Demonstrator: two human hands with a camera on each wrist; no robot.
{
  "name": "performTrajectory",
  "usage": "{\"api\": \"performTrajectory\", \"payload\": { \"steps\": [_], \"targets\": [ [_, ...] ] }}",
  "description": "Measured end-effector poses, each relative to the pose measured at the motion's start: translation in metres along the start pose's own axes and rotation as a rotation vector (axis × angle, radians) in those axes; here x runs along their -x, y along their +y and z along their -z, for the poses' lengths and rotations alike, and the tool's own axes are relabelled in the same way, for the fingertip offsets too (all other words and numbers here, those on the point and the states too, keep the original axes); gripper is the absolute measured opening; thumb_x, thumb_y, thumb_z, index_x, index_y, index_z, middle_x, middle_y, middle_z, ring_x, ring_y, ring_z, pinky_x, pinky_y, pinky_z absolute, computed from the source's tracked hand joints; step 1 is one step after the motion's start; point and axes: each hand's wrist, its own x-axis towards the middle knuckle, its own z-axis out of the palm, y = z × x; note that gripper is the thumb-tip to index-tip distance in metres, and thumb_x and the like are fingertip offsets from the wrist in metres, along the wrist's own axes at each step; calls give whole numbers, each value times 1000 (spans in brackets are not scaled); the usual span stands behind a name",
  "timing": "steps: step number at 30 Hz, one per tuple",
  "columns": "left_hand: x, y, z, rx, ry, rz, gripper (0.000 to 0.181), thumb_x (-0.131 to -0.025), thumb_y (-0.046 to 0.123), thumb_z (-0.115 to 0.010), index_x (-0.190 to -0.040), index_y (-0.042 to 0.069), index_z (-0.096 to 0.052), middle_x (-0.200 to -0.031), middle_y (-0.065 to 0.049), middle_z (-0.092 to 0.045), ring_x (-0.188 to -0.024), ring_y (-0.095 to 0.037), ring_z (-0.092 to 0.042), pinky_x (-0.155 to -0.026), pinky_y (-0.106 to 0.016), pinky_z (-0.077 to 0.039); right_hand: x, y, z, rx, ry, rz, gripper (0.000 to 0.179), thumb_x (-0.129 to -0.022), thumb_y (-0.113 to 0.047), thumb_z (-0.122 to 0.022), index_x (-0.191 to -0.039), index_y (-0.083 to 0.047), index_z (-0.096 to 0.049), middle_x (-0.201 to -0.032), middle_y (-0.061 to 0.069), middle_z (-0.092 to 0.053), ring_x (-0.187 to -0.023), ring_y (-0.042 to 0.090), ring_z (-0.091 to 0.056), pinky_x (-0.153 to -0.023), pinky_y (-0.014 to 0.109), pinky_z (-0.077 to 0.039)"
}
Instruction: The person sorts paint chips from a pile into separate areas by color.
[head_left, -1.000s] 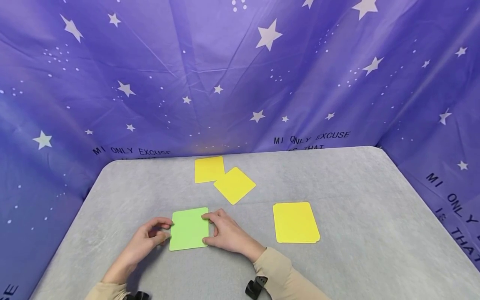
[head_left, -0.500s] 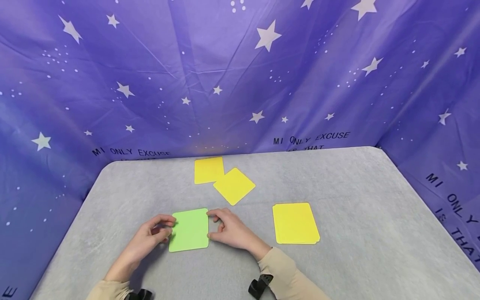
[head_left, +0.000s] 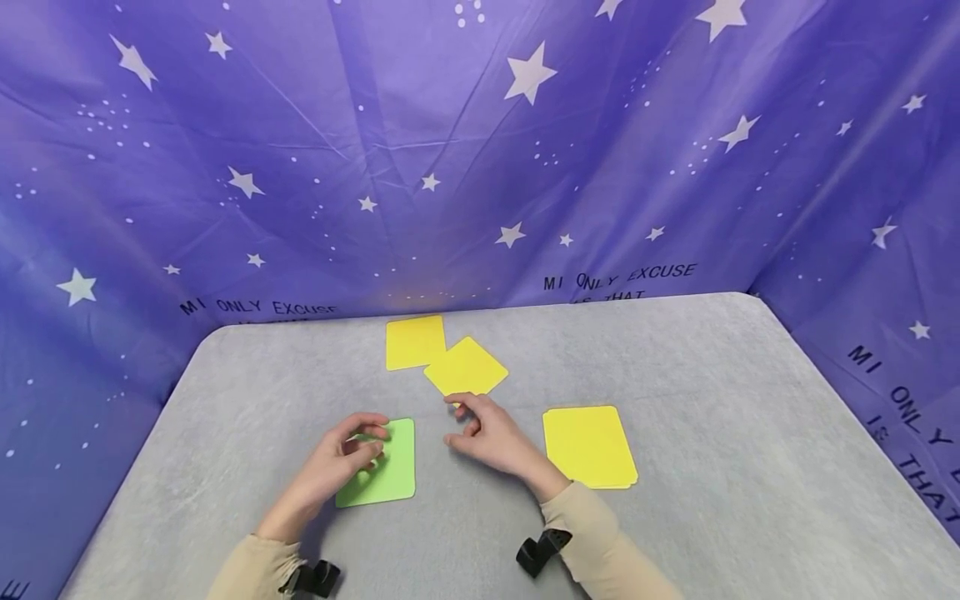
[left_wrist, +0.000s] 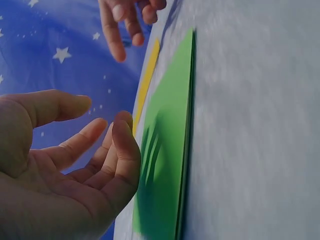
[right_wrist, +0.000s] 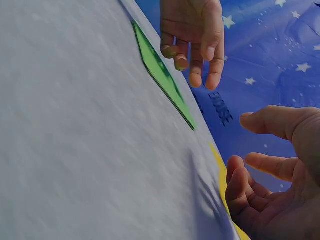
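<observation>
A stack of green square cards (head_left: 397, 471) lies flat on the grey table, its layered edge showing in the left wrist view. Above its left part hovers my left hand (head_left: 341, 458), fingers loosely bent and holding nothing; their shadow falls on the green top. My right hand (head_left: 495, 437) is raised over the table to the right of the green stack, empty, with thumb and forefinger apart. From the head, its forefinger overlaps the near corner of a tilted yellow square card (head_left: 467, 367); in the right wrist view the hand's shadow falls on the table.
Another yellow card (head_left: 415, 342) lies at the back, close to the tilted one's left corner. A stack of yellow cards (head_left: 588, 446), slightly uneven, sits to the right. The grey table (head_left: 735, 467) ends at a purple star-printed curtain (head_left: 420, 125).
My right hand has left the green stack's right edge and moved right and away from me. My left hand has shifted right, from the stack's left edge to over it.
</observation>
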Motion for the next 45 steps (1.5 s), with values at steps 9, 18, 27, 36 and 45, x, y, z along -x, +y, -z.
{"api": "performTrajectory", "payload": {
  "steps": [9,18,27,36,45],
  "targets": [
    [-23,4,-27,72,-118,-121,45,-91,-3,-56,-133,-12,-42,-119,-32,-54,-95,-36,-63,-74,-34,-55,-5,5,30,-4,61,-67,51,-83,-9,-71,-131,0,-55,-108,17,-57,-75,14,-55,-58,24,-46],
    [-47,10,-53,79,-85,-78,53,-92,2,-58,-141,-5,-39,-131,-31,-49,-113,-40,-56,-86,-41,-53,-17,13,55,63,95,-83,54,-85,-7,-69,-136,1,-51,-124,23,-54,-109,34,-54,-89,44,-49],
    [-58,18,-72,118,-31,-41,62,-91,3,-60,-145,-2,-30,-139,-34,-40,-114,-39,-55,-87,-42,-52,-33,28,68,20,75,-110,59,-92,-5,-60,-146,-1,-38,-145,25,-38,-132,39,-38,-108,46,-33],
    [-60,18,-77,151,-13,18,71,-92,8,-60,-149,3,-19,-143,-30,-38,-122,-36,-50,-102,-49,-39,-32,34,66,-146,80,-202,64,-93,-5,-59,-151,-6,-30,-147,27,-33,-135,39,-33,-108,47,-32],
    [-59,16,-77,264,23,46,70,-88,4,-57,-148,3,-20,-140,-28,-41,-123,-41,-47,-103,-47,-38,-19,29,66,-213,116,-262,67,-91,-3,-60,-151,-5,-30,-142,27,-41,-125,39,-43,-101,47,-40]
  ]
}}
